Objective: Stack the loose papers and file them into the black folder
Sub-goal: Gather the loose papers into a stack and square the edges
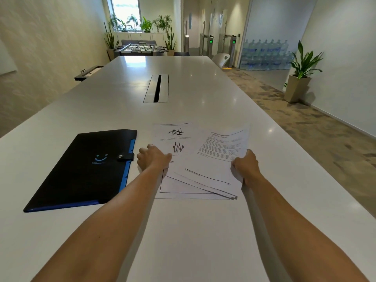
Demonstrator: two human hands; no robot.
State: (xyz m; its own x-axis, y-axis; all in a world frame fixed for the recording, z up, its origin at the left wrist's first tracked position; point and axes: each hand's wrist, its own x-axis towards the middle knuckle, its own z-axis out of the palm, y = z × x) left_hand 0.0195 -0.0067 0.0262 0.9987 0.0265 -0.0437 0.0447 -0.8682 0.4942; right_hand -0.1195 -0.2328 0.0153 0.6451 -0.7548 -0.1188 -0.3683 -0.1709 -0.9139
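The papers (205,159) lie at mid-frame in a loose, fanned pile, white printed sheets askew over one another, text on the top right sheet, small figures on the left one. The folder (85,169), black with blue edging, lies shut at left, snap strap fastened.

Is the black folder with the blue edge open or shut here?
Shut. The black folder with the blue edge lies flat on the white table, its strap snapped across the front cover.

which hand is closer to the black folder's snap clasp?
Left. The left hand rests on the papers' left edge just right of the black folder's snap clasp; the right hand grips the loose white papers' far right edge.
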